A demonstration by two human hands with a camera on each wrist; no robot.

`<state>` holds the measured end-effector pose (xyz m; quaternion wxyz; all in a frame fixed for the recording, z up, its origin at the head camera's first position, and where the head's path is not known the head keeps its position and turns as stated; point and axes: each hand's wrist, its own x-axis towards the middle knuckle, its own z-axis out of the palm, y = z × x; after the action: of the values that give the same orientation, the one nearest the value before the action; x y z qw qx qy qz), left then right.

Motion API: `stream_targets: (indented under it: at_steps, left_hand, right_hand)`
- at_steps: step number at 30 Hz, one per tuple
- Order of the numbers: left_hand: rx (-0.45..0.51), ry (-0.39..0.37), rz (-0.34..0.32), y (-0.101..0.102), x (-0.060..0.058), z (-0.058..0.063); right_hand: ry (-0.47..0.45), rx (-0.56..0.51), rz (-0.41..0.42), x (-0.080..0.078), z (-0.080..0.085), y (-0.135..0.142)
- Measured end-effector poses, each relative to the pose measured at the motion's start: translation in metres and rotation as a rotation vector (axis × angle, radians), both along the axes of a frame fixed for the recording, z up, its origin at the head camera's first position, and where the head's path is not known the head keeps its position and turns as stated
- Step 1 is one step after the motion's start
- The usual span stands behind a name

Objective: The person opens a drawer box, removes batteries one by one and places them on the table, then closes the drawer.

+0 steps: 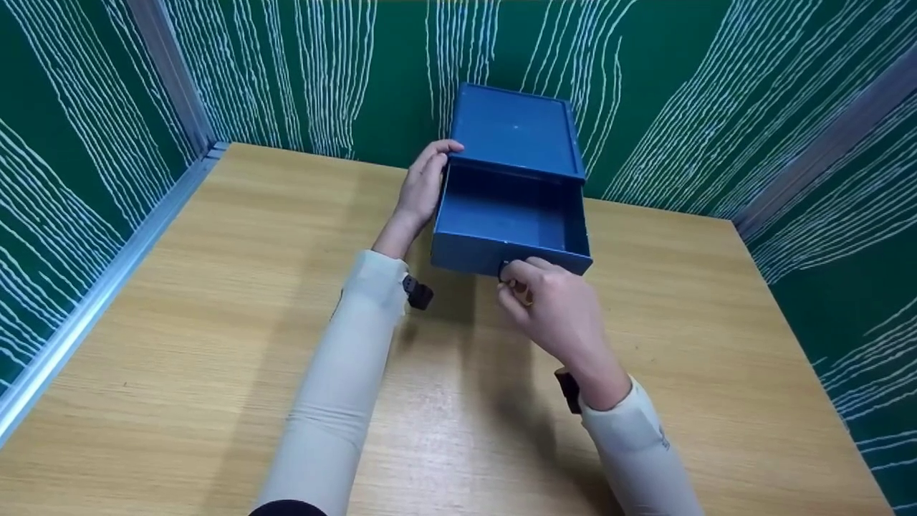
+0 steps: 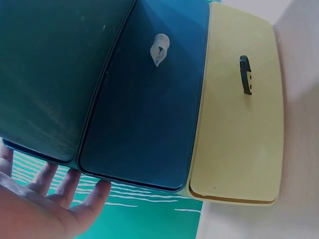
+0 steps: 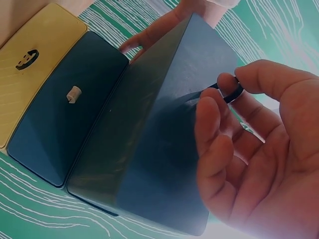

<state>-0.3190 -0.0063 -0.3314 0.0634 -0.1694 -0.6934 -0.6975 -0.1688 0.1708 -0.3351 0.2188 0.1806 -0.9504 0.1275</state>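
A small cabinet [image 1: 516,129] with a blue top stands at the back of the table. Its top drawer [image 1: 466,252] is pulled well out, and nothing shows inside. My right hand [image 1: 555,304] pinches the black handle [image 3: 235,93] on that drawer's front between thumb and fingers. Against the cabinet's left side rests my left hand [image 1: 423,186], its fingers extended along the side and its fingertips at the upper edge. Below are a closed dark blue drawer [image 2: 142,114] with a whitish pull [image 2: 159,49] and a closed yellow drawer [image 2: 239,134] with a black handle [image 2: 245,74].
A wooden table [image 1: 236,236] carries the cabinet. Green walls [image 1: 401,72] with white wavy lines enclose the back and both sides, the back one close behind the cabinet. A metal rail [image 1: 107,265] runs along the left edge.
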Motion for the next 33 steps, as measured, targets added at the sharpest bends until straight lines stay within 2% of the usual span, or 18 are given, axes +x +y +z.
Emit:
stream_targets:
  at_steps: [13,33]
  left_hand:
    - [-0.001,-0.028,-0.006,0.000,0.001,-0.001]
    - [0.042,-0.021,-0.034,0.000,0.001,-0.005]
  right_hand:
    - [0.002,0.011,-0.010,-0.006,-0.001,-0.004]
    - [0.008,0.012,-0.079,-0.024,-0.005,-0.004]
